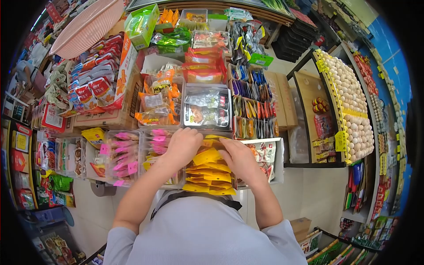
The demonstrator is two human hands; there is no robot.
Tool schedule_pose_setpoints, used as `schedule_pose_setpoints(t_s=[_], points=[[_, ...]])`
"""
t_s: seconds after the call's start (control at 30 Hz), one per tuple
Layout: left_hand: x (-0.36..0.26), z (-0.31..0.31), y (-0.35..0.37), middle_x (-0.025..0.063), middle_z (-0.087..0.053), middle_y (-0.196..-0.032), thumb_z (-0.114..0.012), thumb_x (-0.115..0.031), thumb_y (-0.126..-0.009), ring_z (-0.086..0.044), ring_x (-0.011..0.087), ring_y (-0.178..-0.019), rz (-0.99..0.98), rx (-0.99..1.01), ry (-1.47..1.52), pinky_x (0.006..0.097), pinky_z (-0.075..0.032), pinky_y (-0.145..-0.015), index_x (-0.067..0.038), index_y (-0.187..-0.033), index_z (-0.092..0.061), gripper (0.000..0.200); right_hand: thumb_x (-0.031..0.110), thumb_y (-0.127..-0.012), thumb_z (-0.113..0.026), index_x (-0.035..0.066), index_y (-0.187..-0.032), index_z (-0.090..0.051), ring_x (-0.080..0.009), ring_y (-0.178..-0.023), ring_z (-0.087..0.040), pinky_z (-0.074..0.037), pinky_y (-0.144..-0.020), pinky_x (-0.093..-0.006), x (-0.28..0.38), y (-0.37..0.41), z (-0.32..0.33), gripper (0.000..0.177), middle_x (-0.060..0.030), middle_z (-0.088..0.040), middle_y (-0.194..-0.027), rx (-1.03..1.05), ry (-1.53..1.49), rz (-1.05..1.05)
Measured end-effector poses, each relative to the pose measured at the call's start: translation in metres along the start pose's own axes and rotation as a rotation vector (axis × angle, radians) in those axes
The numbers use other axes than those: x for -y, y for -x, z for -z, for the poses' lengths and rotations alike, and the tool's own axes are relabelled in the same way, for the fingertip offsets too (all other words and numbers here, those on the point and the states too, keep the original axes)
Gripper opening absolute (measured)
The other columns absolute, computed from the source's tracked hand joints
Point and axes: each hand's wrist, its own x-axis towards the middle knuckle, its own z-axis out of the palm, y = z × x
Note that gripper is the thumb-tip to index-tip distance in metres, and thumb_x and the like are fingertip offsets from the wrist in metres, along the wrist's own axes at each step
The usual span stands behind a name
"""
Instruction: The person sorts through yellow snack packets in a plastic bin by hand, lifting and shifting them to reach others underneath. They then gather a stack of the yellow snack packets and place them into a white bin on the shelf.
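Note:
A row of yellow packets (210,173) stands overlapping in a clear bin in front of me. My left hand (184,145) is at the bin's far left side, its fingers curled down and their tips hidden. On the right side, my right hand (240,159) is bent over the packets, thumb and forefinger at the edge of a yellow packet (213,142) at the back. Left of my left forearm, pink-labelled packets (122,154) fill other clear bins. Beside my right hand is a white box (277,161) of red-and-white packets.
Clear bins of black-and-silver packets (206,106) and orange packets (160,99) lie beyond my hands. Trays of eggs (357,132) stand on a black rack at right. A pink basket (88,28) sits at upper left, above stacked snack boxes. Tiled floor (304,190) shows at right.

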Motion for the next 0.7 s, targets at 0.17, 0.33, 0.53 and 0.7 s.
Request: schedule_pose_setpoints(t_s=[0.17,0.33,0.53,0.7], points=[[0.002,-0.007,-0.003,0.0112,-0.065,-0.08,-0.07,-0.015,-0.084,-0.066,0.0334,-0.08,0.092,-0.125,0.049,0.045,-0.053,-0.073,-0.004,-0.082,-0.066,0.012,0.008,-0.092,-0.064,0.0,-0.115,-0.066,-0.0311,-0.095,-0.069,-0.056,-0.082,-0.0417,-0.007,-0.007,-0.014,0.024,-0.0151,-0.072,-0.1,-0.126,0.163,0.054],[-0.001,0.002,0.0,0.0126,-0.068,-0.084,-0.064,-0.012,-0.083,-0.069,0.0328,-0.085,0.023,0.041,0.066,0.0458,-0.056,-0.074,-0.004,-0.083,-0.065,0.008,0.006,-0.091,-0.062,0.002,-0.109,-0.068,-0.0308,-0.083,-0.071,-0.057,-0.072,-0.042,-0.009,-0.011,-0.021,0.019,-0.0141,-0.072,-0.09,-0.157,0.216,0.032],[0.007,-0.002,0.0,0.0128,-0.07,-0.085,-0.061,-0.01,-0.084,-0.069,0.0326,-0.087,-0.021,0.1,0.016,0.0449,-0.057,-0.075,-0.006,-0.085,-0.067,0.008,0.006,-0.088,-0.059,0.004,-0.106,-0.07,-0.0306,-0.084,-0.07,-0.057,-0.074,-0.0429,-0.007,-0.018,-0.014,0.021,-0.0135,-0.072,-0.09,-0.055,0.227,0.029],[0.002,0.005,-0.008,0.0127,-0.07,-0.08,-0.061,-0.009,-0.083,-0.07,0.0333,-0.082,0.066,0.145,-0.028,0.0449,-0.057,-0.074,-0.005,-0.085,-0.067,0.007,0.006,-0.087,-0.057,0.003,-0.099,-0.067,-0.032,-0.089,-0.068,-0.055,-0.078,-0.0448,-0.005,-0.012,-0.012,0.016,-0.0128,-0.07,-0.089,-0.075,0.148,0.081]])
